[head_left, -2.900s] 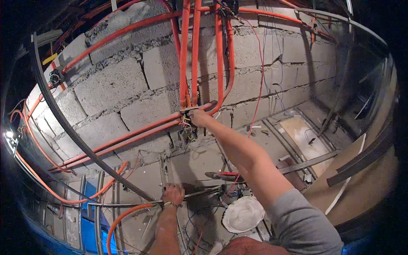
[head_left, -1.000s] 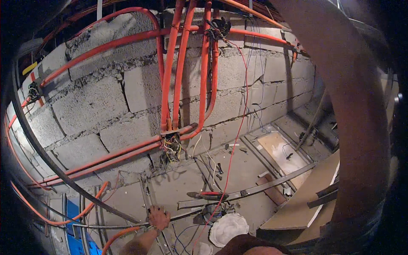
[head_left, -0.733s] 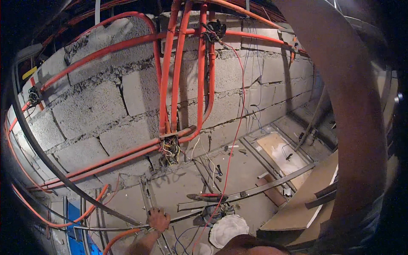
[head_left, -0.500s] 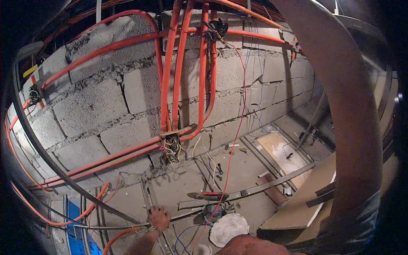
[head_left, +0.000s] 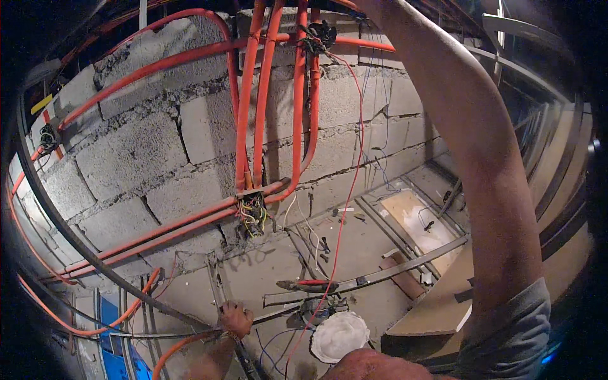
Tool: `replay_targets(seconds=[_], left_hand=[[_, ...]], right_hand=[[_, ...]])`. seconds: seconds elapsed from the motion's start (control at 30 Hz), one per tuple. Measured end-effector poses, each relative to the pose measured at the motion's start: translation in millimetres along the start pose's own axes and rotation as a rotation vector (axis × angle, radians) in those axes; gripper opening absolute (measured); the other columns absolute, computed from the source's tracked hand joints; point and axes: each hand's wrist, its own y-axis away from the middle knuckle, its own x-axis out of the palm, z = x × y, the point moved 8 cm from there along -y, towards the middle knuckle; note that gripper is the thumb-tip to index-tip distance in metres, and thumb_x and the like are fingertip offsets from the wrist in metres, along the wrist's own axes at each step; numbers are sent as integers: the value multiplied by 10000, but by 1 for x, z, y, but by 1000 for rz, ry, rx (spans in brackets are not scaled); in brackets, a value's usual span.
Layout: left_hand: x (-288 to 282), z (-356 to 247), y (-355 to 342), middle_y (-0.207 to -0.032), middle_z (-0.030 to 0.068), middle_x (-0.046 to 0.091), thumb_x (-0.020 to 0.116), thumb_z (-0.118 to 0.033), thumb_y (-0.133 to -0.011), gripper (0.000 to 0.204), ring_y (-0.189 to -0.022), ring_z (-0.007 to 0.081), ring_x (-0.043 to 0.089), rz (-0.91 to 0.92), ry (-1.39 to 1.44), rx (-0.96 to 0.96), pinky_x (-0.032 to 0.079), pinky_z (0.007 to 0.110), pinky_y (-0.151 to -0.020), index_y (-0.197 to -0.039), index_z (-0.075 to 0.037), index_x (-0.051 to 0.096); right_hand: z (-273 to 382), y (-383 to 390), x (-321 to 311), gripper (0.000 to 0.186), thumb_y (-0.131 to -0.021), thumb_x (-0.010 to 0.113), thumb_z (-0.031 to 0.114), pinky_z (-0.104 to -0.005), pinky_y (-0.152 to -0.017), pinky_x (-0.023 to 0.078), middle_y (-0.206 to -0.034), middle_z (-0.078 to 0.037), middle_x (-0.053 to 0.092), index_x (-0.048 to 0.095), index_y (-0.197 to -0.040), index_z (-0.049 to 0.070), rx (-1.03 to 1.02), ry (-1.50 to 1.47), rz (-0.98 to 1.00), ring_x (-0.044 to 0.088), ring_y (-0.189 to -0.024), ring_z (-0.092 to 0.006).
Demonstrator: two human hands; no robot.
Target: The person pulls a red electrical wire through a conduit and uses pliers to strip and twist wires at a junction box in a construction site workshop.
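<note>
- Fingers of the left hand (head_left: 235, 318) wrap tight around a grey cable (head_left: 158, 334), apparently to keep it steady low on the block wall (head_left: 126, 158).
- Junction box (head_left: 252, 214) with loose wires sits well above that hand, where the orange conduits (head_left: 253, 101) meet.
- Right arm (head_left: 481, 190) reaches up; its hand is out of view, so its grip cannot be told.
- Red wire (head_left: 345, 209) hangs between the arm and the left hand.

4 orange conduits (head_left: 272, 95) drop vertically into 1 junction box (head_left: 252, 212); 1 red wire (head_left: 347, 196); 1 white bucket (head_left: 340, 335).
</note>
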Motion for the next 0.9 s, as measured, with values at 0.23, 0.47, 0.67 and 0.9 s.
replay_targets(seconds=[0.23, 0.47, 0.67, 0.9], left_hand=[[19, 9, -2, -1236, 227, 634, 594, -343, -872, 428, -1249, 404, 516, 4, 40, 24, 487, 547, -1021, -1116, -17, 723], [32, 28, 10, -1156, 240, 672, 602, -333, -864, 425, -1187, 412, 561, -47, -105, 120, 437, 550, -1054, -1084, 6, 731], [18, 9, -1, -1201, 284, 665, 634, -414, -888, 516, -1266, 484, 524, 19, 24, 80, 380, 587, -1133, -1189, -2, 713], [23, 21, 3, -1189, 275, 664, 636, -396, -885, 488, -1242, 472, 536, 15, -15, 78, 400, 583, -1109, -1171, -7, 712]], right_hand=[[0, -2, -11, 354, -1081, 552, 344, -410, -850, 508, -1114, -48, 625, 625, -1355, 133, 88, 0, 185, 601, -973, -203], [3, 32, 2, 232, -1087, 550, 299, -348, -710, 475, -895, -10, 595, 646, -1153, 99, -30, 131, -197, 543, -752, -154], [-15, -13, -28, 235, -1096, 530, 239, -389, -667, 428, -786, -14, 470, 523, -915, 89, -21, -47, 42, 374, -654, -158], [-34, 18, 1, 256, -1096, 503, 197, -382, -639, 428, -781, -33, 512, 525, -865, 88, -39, -184, -89, 423, -641, -159]])
